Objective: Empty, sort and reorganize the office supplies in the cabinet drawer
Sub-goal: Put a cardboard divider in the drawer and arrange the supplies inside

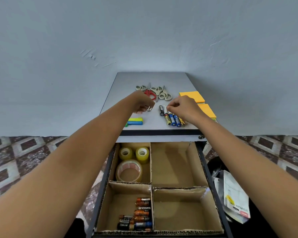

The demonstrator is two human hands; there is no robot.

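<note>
The drawer [212,194] is pulled out, lined with a cardboard divider [151,169] of several compartments. Three tape rolls [129,170] lie in the back left one, several batteries [138,219] in the front left one. On the cabinet top [124,83] lie several scissors [155,91], orange sticky note pads [193,97], a row of small batteries [172,118] and coloured flags [135,121]. My left hand [141,103] is closed on a small battery [148,109]. My right hand [182,109] pinches the top of a battery in the row.
The two right compartments of the drawer hold nothing. A white plastic packet [234,198] lies on something dark at the right of the drawer. Patterned floor tiles [15,160] show on both sides, and a plain grey wall [144,31] rises behind the cabinet.
</note>
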